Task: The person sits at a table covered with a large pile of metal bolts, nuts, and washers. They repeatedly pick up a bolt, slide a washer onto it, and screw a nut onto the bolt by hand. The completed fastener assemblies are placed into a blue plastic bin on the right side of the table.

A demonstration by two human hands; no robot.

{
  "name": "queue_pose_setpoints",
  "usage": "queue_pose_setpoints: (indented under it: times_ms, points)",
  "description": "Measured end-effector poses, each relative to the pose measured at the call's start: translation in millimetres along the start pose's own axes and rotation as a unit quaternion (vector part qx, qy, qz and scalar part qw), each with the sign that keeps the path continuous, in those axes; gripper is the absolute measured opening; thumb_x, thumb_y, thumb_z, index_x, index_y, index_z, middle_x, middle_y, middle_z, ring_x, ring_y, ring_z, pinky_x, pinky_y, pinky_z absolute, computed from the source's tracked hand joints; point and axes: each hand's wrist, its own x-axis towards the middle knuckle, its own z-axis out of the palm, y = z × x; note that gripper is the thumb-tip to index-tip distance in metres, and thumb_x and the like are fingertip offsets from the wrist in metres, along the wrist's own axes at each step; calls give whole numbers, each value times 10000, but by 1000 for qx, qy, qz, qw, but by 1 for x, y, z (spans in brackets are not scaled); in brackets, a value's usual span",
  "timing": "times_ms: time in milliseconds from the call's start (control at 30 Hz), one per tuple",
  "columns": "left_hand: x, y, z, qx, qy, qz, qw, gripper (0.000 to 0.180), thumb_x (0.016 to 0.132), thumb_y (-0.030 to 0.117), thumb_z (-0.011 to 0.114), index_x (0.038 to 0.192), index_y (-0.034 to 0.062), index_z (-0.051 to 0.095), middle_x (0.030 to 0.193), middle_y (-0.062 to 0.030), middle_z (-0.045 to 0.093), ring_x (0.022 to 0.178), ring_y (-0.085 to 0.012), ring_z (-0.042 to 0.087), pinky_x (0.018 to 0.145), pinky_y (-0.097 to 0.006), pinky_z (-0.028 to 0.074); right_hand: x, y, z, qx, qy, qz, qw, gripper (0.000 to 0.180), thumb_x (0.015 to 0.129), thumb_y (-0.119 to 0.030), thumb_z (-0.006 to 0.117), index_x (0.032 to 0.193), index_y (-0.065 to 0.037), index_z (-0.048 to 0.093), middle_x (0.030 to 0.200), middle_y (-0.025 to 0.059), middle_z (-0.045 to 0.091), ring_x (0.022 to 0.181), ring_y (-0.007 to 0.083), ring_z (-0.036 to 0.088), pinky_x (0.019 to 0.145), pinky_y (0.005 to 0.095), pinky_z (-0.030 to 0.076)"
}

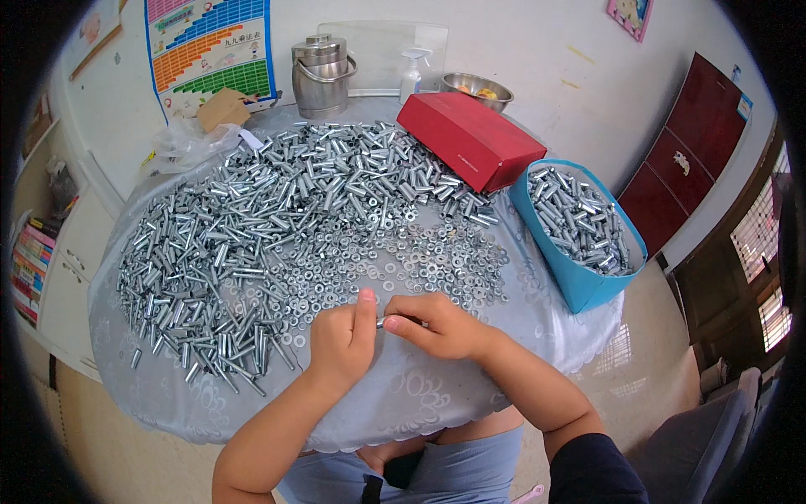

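Note:
A round table (pixel 420 395) with a pale cloth carries a wide heap of silver metal sleeves (pixel 252 210) and a spread of small washers and nuts (pixel 403 260). At the near edge my left hand (pixel 340 340) and my right hand (pixel 437 323) meet over the cloth. Between their fingertips they pinch one small silver metal piece (pixel 382 321). The fingers hide most of it. A blue bin (pixel 579 227) at the right is filled with more silver sleeves.
A red box (pixel 470 139) lies at the back of the table, with a steel pot (pixel 321 76), a spray bottle (pixel 411 71) and a metal bowl (pixel 477 88) behind it. A red cabinet (pixel 680 160) stands at the right, shelves at the left.

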Motion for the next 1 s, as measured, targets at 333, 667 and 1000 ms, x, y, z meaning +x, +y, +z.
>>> queue_pose_setpoints:
  times_ms: [333, 667, 1000]
  points:
    - [5, 1, -8, 198, 61, 315, 926, 296, 796, 88, 550, 506, 72, 488, 464, -60, 457, 387, -230, 455, 367, -345, 343, 3, -9, 0, 360, -81, 260, 892, 433, 925, -420, 459, 642, -94, 429, 510, -50, 329, 410, 63, 315, 371, 214, 237]
    - [5, -2, -6, 177, 51, 374, 909, 242, 758, 55, 529, 528, 48, 455, 498, -80, 428, 404, -253, 436, 378, -356, 320, 0, -4, -6, 452, -125, 328, 820, 422, 909, -405, 492, 623, -104, 418, 466, -62, 293, 348, 54, 283, 332, 215, 203]
    - [0, -4, 5, 38, -14, 141, 989, 343, 899, 169, 432, 596, 21, 498, 528, -89, 469, 448, -244, 452, 428, -323, 333, 3, -10, -18, 410, 29, 308, 858, 418, 893, -315, 489, 545, -107, 392, 459, -62, 260, 358, 72, 257, 342, 235, 213]
